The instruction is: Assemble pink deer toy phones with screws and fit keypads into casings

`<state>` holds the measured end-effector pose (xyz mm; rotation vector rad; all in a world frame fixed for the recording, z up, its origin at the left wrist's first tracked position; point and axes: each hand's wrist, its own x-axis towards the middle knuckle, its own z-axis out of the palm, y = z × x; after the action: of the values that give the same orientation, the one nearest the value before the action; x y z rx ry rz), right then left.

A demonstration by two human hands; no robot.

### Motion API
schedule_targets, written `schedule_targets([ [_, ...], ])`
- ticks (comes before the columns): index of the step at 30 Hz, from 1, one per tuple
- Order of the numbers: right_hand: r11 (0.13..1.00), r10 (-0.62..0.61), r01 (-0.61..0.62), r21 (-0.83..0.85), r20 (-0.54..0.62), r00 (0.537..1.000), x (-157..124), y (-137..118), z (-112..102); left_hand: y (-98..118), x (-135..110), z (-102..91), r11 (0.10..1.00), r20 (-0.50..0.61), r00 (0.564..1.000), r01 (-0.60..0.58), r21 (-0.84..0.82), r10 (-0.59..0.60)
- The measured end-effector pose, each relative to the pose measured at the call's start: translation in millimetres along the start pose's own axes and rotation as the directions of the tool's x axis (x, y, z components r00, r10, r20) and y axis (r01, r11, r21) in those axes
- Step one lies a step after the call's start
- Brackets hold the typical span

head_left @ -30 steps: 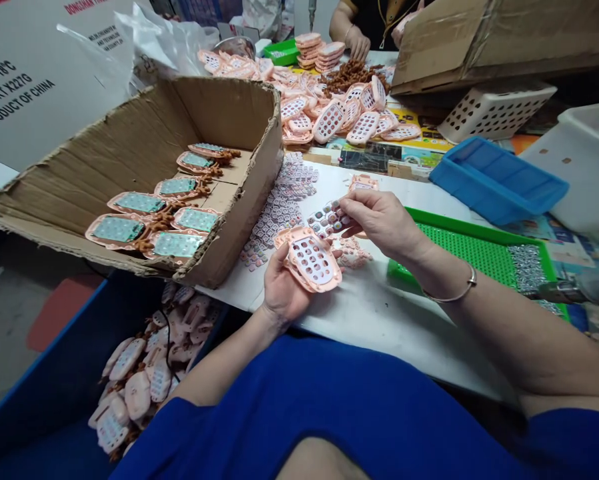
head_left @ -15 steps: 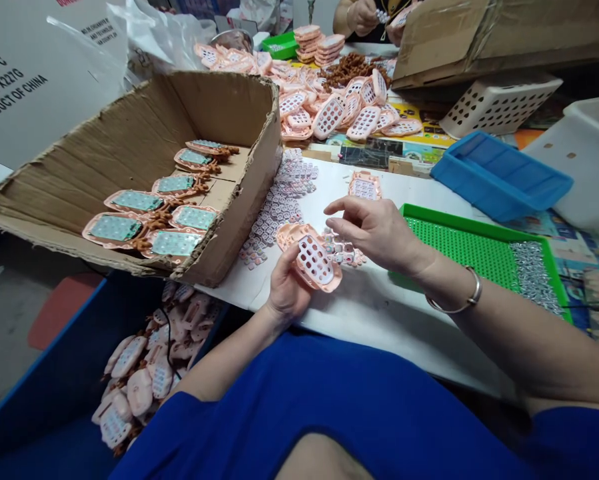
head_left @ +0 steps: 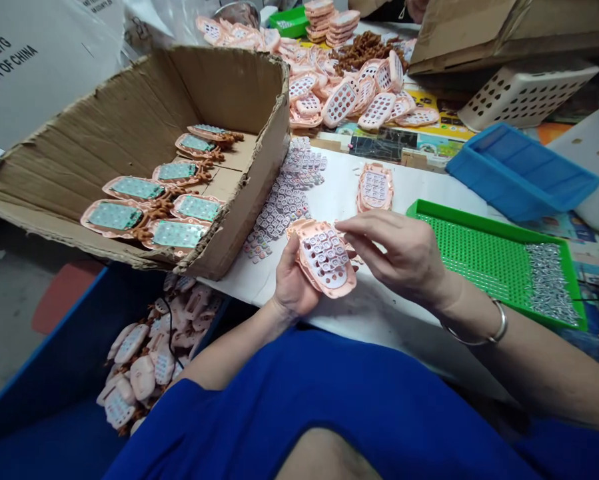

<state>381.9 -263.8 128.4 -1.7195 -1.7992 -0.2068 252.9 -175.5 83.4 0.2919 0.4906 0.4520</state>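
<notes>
My left hand (head_left: 292, 287) grips a pink toy-phone shell (head_left: 324, 259) from below, near the front edge of the white table (head_left: 379, 313). A clear button sheet lies in the shell's holes. My right hand (head_left: 404, 257) hovers over the shell's right side, fingers curled, fingertips pressing on the button sheet. Loose button sheets (head_left: 284, 203) lie in rows just behind the shell. Another pink shell (head_left: 375, 188) with buttons in it lies flat on the table beyond my right hand.
An open cardboard box (head_left: 144, 133) at left holds several shells with green boards. A blue bin (head_left: 149, 353) below holds more shells. A green tray (head_left: 494, 260), blue tray (head_left: 524, 170) and white basket (head_left: 524, 93) stand at right. Pink shells (head_left: 359, 100) pile at the back.
My right hand brought a button sheet down onto the shell and now presses it in. The left hand turned the shell flatter. The view shifted down slightly.
</notes>
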Motion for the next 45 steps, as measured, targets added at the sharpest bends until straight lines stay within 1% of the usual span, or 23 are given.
schedule_targets([
  [2,0.992,-0.110,0.112,-0.055,0.026,0.994,-11.4,1.1,3.3,0.3,0.4,2.0,1.000,-0.019,1.000,0.016,-0.024,-0.016],
  [3,0.986,-0.141,0.143,-0.083,0.037,0.989,-16.2,0.4,6.5,0.1,0.4,3.5,0.999,-0.026,0.999,0.024,-0.032,-0.024],
  [5,0.981,-0.152,0.156,-0.118,0.046,0.987,-23.3,-2.6,13.9,-0.9,-0.1,6.5,0.999,-0.040,0.999,0.029,-0.037,-0.030],
  [7,0.982,-0.158,0.161,-0.100,0.038,0.987,-26.5,-6.7,20.1,-1.9,-0.8,8.4,0.999,-0.055,0.998,0.019,-0.039,-0.022],
  [11,0.971,-0.227,0.229,-0.076,0.025,0.974,-25.4,-10.8,24.5,-2.3,-1.8,7.6,0.999,-0.060,0.998,0.027,-0.045,-0.029],
  [14,0.953,-0.267,0.267,-0.147,0.019,0.964,-26.1,-8.6,25.9,-2.3,-2.0,4.8,0.999,-0.081,0.997,0.015,-0.040,-0.018],
  [16,0.935,-0.309,0.301,-0.189,-0.013,0.951,-29.0,-6.7,27.3,-2.9,-1.8,3.2,1.000,-0.088,0.996,0.008,-0.028,-0.010],
  [18,0.921,-0.351,0.330,-0.206,-0.075,0.934,-32.5,-5.6,26.9,-4.0,-1.7,2.6,1.000,-0.067,0.998,0.014,-0.012,-0.015],
  [20,0.921,-0.361,0.332,-0.203,-0.126,0.924,-35.3,-5.8,23.4,-5.0,-1.8,3.0,1.000,-0.044,0.999,0.011,-0.002,-0.011],
  [21,0.923,-0.359,0.331,-0.197,-0.129,0.924,-36.3,-6.3,20.8,-5.2,-1.9,3.4,1.000,-0.037,0.999,0.004,0.000,-0.004],
  [24,0.924,-0.363,0.346,-0.164,-0.083,0.928,-37.7,-8.5,15.7,-4.6,-2.9,4.3,1.000,-0.024,1.000,0.012,0.015,-0.012],
  [25,0.921,-0.373,0.357,-0.155,-0.090,0.924,-38.0,-9.1,16.3,-4.0,-3.3,4.3,0.999,-0.017,0.999,0.029,0.023,-0.029],
  [28,0.910,-0.405,0.382,-0.159,-0.157,0.901,-38.4,-10.1,23.2,-2.6,-5.0,3.0,0.997,0.010,0.997,0.074,0.035,-0.075],
  [29,0.905,-0.416,0.392,-0.166,-0.161,0.895,-38.3,-10.0,25.7,-2.4,-5.6,2.4,0.996,0.019,0.997,0.079,0.036,-0.080],
  [33,0.886,-0.448,0.426,-0.182,-0.096,0.889,-35.9,-9.6,27.3,-2.8,-7.0,-0.4,0.995,0.036,0.996,0.082,0.053,-0.084],
  [35,0.889,-0.442,0.424,-0.174,-0.078,0.894,-33.5,-10.3,24.6,-3.5,-6.6,-1.8,0.995,0.039,0.996,0.076,0.064,-0.078],
  [38,0.891,-0.426,0.418,-0.178,-0.010,0.905,-30.1,-12.8,20.1,-4.8,-4.2,-3.8,0.996,0.042,0.996,0.075,0.056,-0.077],
  [40,0.886,-0.438,0.435,-0.163,0.018,0.899,-29.2,-13.9,15.7,-4.8,-2.1,-4.8,0.997,0.011,0.998,0.063,0.041,-0.064],
  [41,0.893,-0.430,0.426,-0.142,0.006,0.903,-29.2,-13.7,12.4,-4.1,-1.1,-5.1,0.998,-0.008,0.999,0.051,0.035,-0.051],
  [42,0.917,-0.388,0.382,-0.115,-0.030,0.921,-29.5,-12.8,8.1,-2.8,-0.3,-5.3,0.999,-0.023,0.999,0.038,0.031,-0.037],
  [43,0.953,-0.297,0.290,-0.088,-0.079,0.951,-29.9,-10.9,3.1,-0.8,0.5,-5.2,0.999,-0.033,0.999,0.026,0.031,-0.025],
  [44,0.984,-0.171,0.163,-0.070,-0.130,0.977,-30.6,-8.0,-2.2,1.7,1.1,-4.8,0.999,-0.041,0.999,0.017,0.034,-0.015],
  [45,0.997,-0.039,0.028,-0.072,-0.164,0.986,-31.5,-4.1,-7.2,4.6,1.6,-4.1,0.999,-0.049,0.999,0.006,0.042,-0.004],
])
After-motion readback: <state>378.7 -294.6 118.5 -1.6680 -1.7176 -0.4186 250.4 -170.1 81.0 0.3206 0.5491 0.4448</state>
